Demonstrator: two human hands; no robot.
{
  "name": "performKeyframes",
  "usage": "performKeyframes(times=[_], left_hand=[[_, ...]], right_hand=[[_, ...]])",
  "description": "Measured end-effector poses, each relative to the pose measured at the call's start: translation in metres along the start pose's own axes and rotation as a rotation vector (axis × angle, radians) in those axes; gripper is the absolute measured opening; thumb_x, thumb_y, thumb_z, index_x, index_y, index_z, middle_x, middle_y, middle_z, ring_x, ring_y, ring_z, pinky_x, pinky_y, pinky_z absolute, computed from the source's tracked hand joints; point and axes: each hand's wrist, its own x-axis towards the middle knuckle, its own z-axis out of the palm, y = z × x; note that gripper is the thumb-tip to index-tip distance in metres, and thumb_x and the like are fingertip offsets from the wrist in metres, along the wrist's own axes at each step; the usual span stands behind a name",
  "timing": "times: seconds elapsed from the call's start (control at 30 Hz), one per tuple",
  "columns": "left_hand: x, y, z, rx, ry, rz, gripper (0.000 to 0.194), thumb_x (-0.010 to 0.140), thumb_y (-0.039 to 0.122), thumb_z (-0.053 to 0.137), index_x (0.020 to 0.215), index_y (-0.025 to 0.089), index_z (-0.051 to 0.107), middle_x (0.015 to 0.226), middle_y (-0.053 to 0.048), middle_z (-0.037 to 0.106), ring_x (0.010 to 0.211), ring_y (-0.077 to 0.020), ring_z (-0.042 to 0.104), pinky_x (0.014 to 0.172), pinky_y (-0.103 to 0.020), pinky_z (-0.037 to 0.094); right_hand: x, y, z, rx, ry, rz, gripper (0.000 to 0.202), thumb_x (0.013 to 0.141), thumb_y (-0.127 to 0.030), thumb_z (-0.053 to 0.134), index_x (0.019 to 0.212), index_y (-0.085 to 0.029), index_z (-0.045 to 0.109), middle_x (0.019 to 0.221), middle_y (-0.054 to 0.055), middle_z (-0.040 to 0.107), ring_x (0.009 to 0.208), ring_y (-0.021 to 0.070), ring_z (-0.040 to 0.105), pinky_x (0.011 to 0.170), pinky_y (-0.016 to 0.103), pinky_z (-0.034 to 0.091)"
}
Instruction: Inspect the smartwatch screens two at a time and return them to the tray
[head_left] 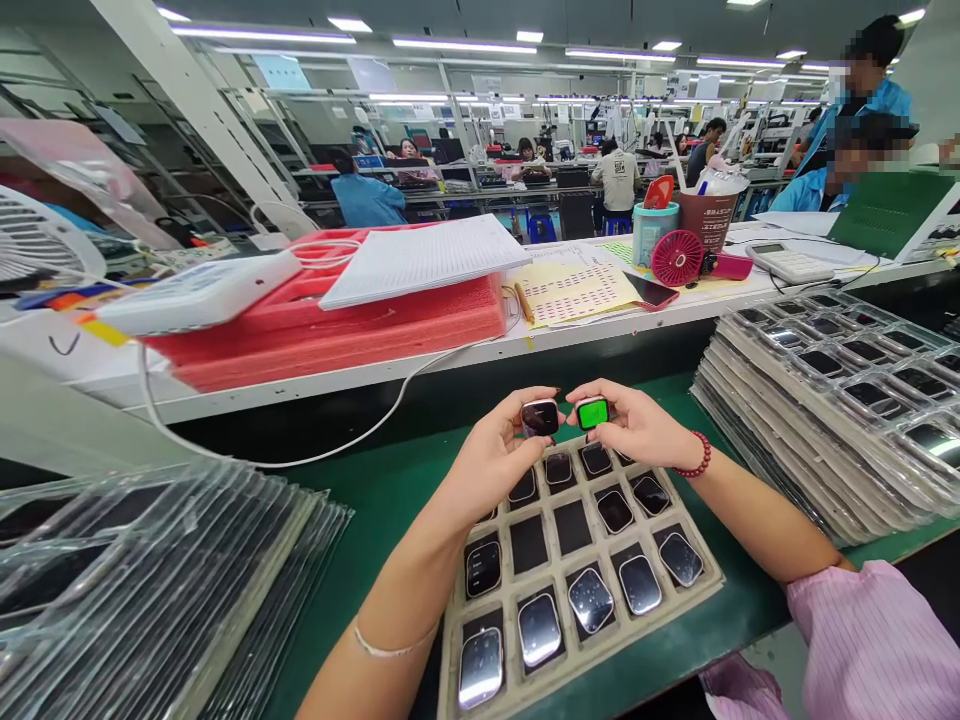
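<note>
My left hand (499, 440) is closed around a smartwatch with a dark screen (540, 418), its thumb along the lower edge. Beside it, my right hand (630, 420) grips a second smartwatch with a lit green screen (593, 413). Both watches are without straps and face me, held above the far edge of a beige tray (504, 625). Several more strapless watches lie in the tray's pockets, such as one with small text on its screen (483, 569). Two pockets in the middle show only a dark bottom. My wrists and hands hide part of the tray's far row.
Stacked clear trays (150, 590) stand at the left, and a tall stack of watch trays (825, 400) at the right. Behind runs a white shelf (360, 375) with red foam (337, 340), papers (427, 255), a pink fan (679, 258) and a phone (651, 291). A white cable (390, 410) hangs down.
</note>
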Motion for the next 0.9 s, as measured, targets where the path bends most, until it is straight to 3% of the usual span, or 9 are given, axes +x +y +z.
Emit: performKeyframes(times=[0.2, 0.3, 0.37, 0.47, 0.63, 0.9], left_hand=[[-0.0016, 0.0001, -0.0010, -0.014, -0.003, -0.007, 0.051, 0.076, 0.022, 0.069, 0.125, 0.018, 0.056, 0.111, -0.010, 0.069, 0.106, -0.0240, 0.064, 0.085, -0.032, 0.050], [-0.0013, 0.0013, 0.0002, -0.009, 0.016, -0.010, 0.048, 0.076, 0.024, 0.070, 0.122, 0.017, 0.058, 0.106, -0.009, 0.070, 0.102, -0.0230, 0.065, 0.082, -0.031, 0.051], [-0.0006, 0.0010, 0.0011, -0.011, 0.048, -0.004, 0.040, 0.078, 0.027, 0.069, 0.115, 0.016, 0.060, 0.099, -0.008, 0.070, 0.096, -0.0218, 0.066, 0.079, -0.030, 0.051], [0.0006, -0.0006, 0.0017, -0.008, 0.081, 0.002, 0.032, 0.078, 0.026, 0.067, 0.108, 0.016, 0.062, 0.093, -0.006, 0.070, 0.091, -0.0209, 0.066, 0.078, -0.030, 0.051], [0.0023, -0.0030, 0.0010, -0.002, 0.045, -0.010, 0.044, 0.071, 0.016, 0.065, 0.114, 0.018, 0.060, 0.105, -0.007, 0.069, 0.099, -0.0218, 0.066, 0.083, -0.031, 0.050], [0.0037, -0.0040, 0.0000, 0.000, 0.027, -0.033, 0.048, 0.071, 0.015, 0.063, 0.119, 0.018, 0.058, 0.102, -0.007, 0.070, 0.102, -0.0223, 0.066, 0.086, -0.032, 0.049]], right_hand=[[-0.0004, 0.0009, 0.0011, -0.003, 0.018, -0.004, 0.035, 0.083, -0.014, 0.049, 0.117, -0.015, 0.060, 0.099, 0.007, 0.067, 0.078, 0.0138, 0.064, 0.067, 0.026, 0.055], [-0.0009, 0.0024, 0.0005, -0.064, 0.030, -0.014, 0.044, 0.079, -0.010, 0.049, 0.122, -0.016, 0.059, 0.106, 0.008, 0.067, 0.085, 0.0158, 0.066, 0.070, 0.026, 0.056], [-0.0012, 0.0032, -0.0001, -0.064, -0.012, -0.012, 0.052, 0.077, -0.008, 0.049, 0.127, -0.017, 0.056, 0.114, 0.009, 0.066, 0.092, 0.0172, 0.066, 0.073, 0.027, 0.057], [-0.0012, 0.0044, -0.0010, -0.006, -0.064, 0.022, 0.050, 0.080, -0.010, 0.047, 0.129, -0.016, 0.055, 0.115, 0.009, 0.066, 0.087, 0.0153, 0.068, 0.072, 0.026, 0.058], [-0.0003, 0.0065, -0.0011, 0.008, -0.027, 0.028, 0.052, 0.079, -0.009, 0.047, 0.130, -0.016, 0.056, 0.112, 0.008, 0.067, 0.084, 0.0139, 0.069, 0.073, 0.026, 0.059], [-0.0001, 0.0096, -0.0005, 0.004, -0.036, 0.019, 0.058, 0.075, -0.005, 0.046, 0.130, -0.018, 0.056, 0.120, 0.008, 0.065, 0.090, 0.0156, 0.069, 0.080, 0.029, 0.059]])
